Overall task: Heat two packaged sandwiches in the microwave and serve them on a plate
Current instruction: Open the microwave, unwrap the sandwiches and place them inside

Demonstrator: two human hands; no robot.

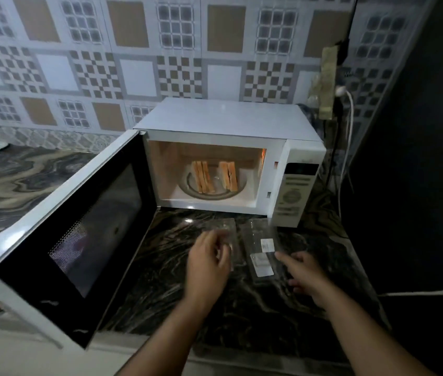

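Head view, the only one. Your microwave [228, 147] sits on the dark marbled counter [242, 308] against the tiled wall [106, 63], its door [79, 234] swung wide to your left; the door's lower corner blurs toward the frame edge. Inside, lit warm, two sandwiches [215, 176] stand on edge side by side on the glass turntable [209, 195] — unwrapped, fillings too small to make out.

In front of the oven lie two clear plastic packages. The left package [228, 232] is nearly invisible against the counter and partly behind your left hand [209, 263]. That hand is motion-blurred, fingers loosely curled over the package; you cannot tell whether it is gripping or just touching. The right package [262, 251] shows white labels, print unreadable. Your right hand [306, 275] hovers at its near right edge, fingers relaxed and slightly spread, forefinger reaching toward the plastic — contact unclear.

Right of the oven, a white cable [346, 147] drops from a wall socket [339, 90]; beyond is dark. A red object at the far left edge is cut off.
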